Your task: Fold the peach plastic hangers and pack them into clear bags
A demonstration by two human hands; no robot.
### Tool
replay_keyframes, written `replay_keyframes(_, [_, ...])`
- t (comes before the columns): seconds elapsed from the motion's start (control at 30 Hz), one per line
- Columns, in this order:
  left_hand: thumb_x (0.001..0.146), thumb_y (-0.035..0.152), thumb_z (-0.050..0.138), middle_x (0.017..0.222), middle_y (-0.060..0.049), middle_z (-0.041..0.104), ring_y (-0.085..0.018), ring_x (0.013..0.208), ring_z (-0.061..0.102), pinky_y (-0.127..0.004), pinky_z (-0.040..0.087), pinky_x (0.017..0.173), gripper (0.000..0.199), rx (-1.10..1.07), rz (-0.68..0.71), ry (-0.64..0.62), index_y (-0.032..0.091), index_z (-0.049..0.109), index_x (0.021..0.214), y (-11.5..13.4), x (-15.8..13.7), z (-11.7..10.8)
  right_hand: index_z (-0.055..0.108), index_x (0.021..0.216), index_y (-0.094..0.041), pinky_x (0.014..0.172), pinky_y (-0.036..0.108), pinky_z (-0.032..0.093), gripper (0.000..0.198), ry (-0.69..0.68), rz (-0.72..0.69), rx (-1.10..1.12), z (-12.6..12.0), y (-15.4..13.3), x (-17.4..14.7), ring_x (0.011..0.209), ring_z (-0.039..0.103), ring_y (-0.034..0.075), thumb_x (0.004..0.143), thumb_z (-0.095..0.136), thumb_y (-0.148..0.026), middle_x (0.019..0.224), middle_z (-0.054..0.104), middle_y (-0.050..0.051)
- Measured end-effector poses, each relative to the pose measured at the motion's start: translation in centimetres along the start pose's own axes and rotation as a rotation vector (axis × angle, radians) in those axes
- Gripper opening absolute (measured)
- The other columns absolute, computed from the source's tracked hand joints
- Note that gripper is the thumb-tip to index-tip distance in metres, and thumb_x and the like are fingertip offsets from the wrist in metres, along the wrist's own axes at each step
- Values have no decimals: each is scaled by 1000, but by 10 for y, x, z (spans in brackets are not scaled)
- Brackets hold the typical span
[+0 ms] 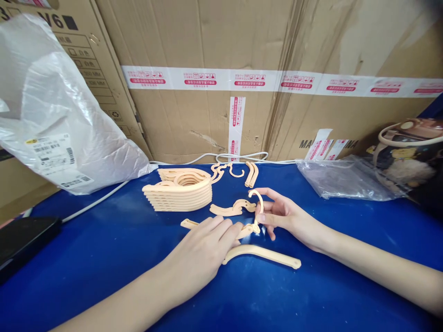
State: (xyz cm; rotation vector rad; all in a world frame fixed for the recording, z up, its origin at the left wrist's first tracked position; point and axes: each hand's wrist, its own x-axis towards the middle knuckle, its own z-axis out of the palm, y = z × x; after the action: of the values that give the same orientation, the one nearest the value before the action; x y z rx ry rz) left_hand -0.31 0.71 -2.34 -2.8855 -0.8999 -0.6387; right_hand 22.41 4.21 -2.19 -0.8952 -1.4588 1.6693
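Note:
My right hand (280, 212) pinches a cream plastic hanger hook (258, 205), which stands upright with its curl at the top. Beneath my left hand (211, 244) lies a cream hanger arm (189, 224); the fingers are closed over it, and its inner end meets the base of the hook. Whether the two are joined I cannot tell. A loose curved hanger arm (263, 254) rests just in front, close to my left fingertips. Behind my hands lies another hanger piece (226, 210) with a curved notch.
A stack of folded cream hangers (182, 196) stands at the back left. Behind it are more hanger parts (251, 174) and a white cable (242, 156). A white plastic parcel bag (65, 110), a black device (29, 244), a clear bag (342, 177) and cardboard boxes (194, 120) border the blue table (138, 286).

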Motion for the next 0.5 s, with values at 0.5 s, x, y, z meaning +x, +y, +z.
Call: replay_keyframes(0.5, [99, 15, 34, 89, -10, 62, -25, 80, 60, -39, 52, 65, 25, 107, 44, 43, 7, 56, 108, -3, -2, 6, 42, 122, -23, 46, 18, 50, 53, 16, -22, -34, 1, 4, 1, 50, 53, 5, 79, 72, -25, 75, 60, -5])
